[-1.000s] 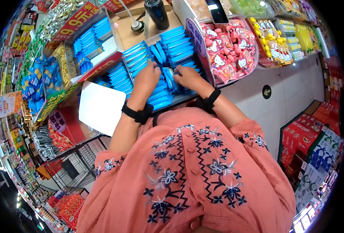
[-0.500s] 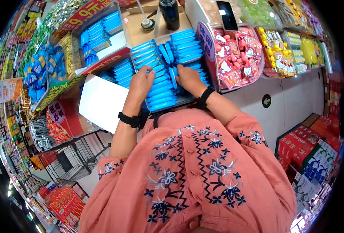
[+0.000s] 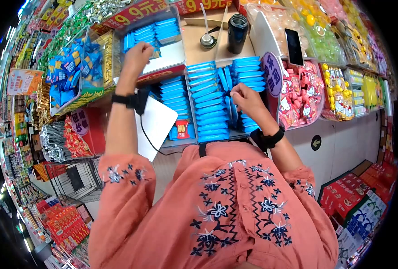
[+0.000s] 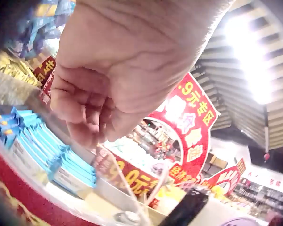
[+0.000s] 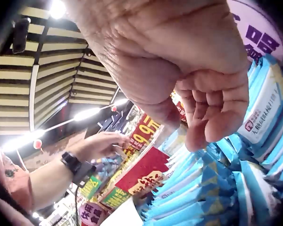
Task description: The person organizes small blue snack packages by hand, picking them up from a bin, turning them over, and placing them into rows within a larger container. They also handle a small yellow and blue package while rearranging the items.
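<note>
In the head view, the left hand (image 3: 138, 58) hovers at the upper-left bin of blue packets (image 3: 167, 29). Its fingers are loosely curled with nothing visible in them in the left wrist view (image 4: 118, 70). The right hand (image 3: 249, 102) is over the front bin, beside upright blue packets (image 3: 228, 96) and right of a long stacked row (image 3: 208, 107). The right wrist view shows that hand (image 5: 179, 70) with bent fingers and no packet between them, above blue packets (image 5: 193, 188). Whether its fingertips touch one cannot be told.
A black bottle (image 3: 238, 33) and a round lid with a straw (image 3: 208, 41) stand behind the front bin. A phone (image 3: 293, 47) lies at the right near pink packets (image 3: 302, 96). A white board (image 3: 156, 123) and a red packet (image 3: 181, 129) are left of the long row.
The left hand has left the front bin and moved up and left to the other blue-packet bin. The right hand remains over the front bin. The head view has shifted left.
</note>
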### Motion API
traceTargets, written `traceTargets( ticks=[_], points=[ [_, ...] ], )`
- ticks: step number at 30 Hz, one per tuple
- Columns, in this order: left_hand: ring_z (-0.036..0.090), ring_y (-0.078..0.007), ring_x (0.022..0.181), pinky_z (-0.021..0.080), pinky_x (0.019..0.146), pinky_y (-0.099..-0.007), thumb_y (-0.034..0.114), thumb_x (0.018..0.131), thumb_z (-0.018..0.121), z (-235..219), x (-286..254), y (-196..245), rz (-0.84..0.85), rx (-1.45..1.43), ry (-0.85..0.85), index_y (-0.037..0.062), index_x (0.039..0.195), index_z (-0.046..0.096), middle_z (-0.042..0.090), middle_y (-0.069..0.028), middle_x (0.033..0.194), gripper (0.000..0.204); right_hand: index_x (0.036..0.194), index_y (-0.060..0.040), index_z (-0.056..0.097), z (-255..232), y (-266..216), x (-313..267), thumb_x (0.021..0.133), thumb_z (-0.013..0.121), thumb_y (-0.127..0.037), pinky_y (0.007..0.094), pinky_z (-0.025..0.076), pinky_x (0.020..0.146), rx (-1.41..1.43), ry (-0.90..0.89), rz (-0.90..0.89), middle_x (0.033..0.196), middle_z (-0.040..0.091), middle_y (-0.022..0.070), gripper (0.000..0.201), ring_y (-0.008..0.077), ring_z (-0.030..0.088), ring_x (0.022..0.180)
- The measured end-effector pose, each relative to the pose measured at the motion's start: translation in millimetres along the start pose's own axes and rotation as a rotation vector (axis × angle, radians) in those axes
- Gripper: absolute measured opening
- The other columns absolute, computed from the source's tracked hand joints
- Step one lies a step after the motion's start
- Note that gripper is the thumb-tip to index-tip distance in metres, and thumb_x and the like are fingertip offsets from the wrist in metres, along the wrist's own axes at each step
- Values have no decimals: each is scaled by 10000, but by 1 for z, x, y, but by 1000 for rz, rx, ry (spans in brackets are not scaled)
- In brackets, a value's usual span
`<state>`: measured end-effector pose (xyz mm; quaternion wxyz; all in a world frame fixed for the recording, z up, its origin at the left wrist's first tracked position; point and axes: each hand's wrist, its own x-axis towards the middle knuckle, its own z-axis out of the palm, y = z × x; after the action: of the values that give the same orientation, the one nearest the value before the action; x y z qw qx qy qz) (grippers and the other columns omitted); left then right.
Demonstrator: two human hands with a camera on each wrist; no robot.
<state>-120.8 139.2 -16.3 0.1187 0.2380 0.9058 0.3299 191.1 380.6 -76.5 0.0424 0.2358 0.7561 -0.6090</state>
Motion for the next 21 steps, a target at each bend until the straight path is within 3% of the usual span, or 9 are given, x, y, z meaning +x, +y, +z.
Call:
traceTargets(
  ticks=[1, 4, 9, 12, 18, 21],
  points=[
    [686, -306, 815, 527, 728, -393, 275, 897, 615, -4, 22, -22, 49, 146, 10, 40, 998, 680, 707, -154, 889, 264, 963, -37, 592, -1, -13, -3, 933, 602, -243, 283, 450, 471, 57, 4, 56, 729, 625, 51, 209, 126, 596, 550],
    [663, -355, 915, 516, 782, -432, 245, 876, 606, -7, 62, -51, 126, 384, -128, 57, 981, 681, 704, -169, 943, 228, 976, -50, 597, 0, -16, -5, 950, 584, -262, 244, 445, 456, 138, -1, 114, 762, 631, 25, 214, 98, 606, 582],
    [652, -339, 910, 507, 776, -409, 147, 846, 638, 6, 91, -71, 160, 605, -398, 55, 978, 680, 692, -156, 936, 166, 1012, -34, 599, 1, -14, -10, 954, 570, -273, 247, 458, 478, 163, 4, 149, 799, 637, 47, 247, 104, 607, 594],
    [646, -355, 923, 502, 770, -424, 146, 840, 651, 14, 98, -74, 80, 738, -443, 52, 975, 658, 688, -159, 933, 164, 1031, -30, 602, 1, -17, -11, 954, 565, -274, 247, 461, 488, 164, 16, 177, 814, 637, 53, 259, 104, 605, 601],
    [641, -376, 957, 517, 795, -466, 144, 824, 674, 23, 95, -81, 317, 861, -353, 58, 1007, 649, 682, -164, 1005, 204, 1023, -36, 596, 9, -19, -4, 957, 567, -274, 251, 454, 481, 178, -10, 168, 805, 632, 49, 249, 102, 596, 599],
    [642, -374, 971, 525, 801, -484, 154, 820, 674, 21, 94, -81, 326, 929, -399, 61, 1020, 661, 680, -166, 1028, 221, 1012, -41, 591, 14, -20, -2, 957, 571, -275, 250, 453, 477, 168, -20, 164, 798, 631, 43, 241, 99, 593, 597]
  ],
)
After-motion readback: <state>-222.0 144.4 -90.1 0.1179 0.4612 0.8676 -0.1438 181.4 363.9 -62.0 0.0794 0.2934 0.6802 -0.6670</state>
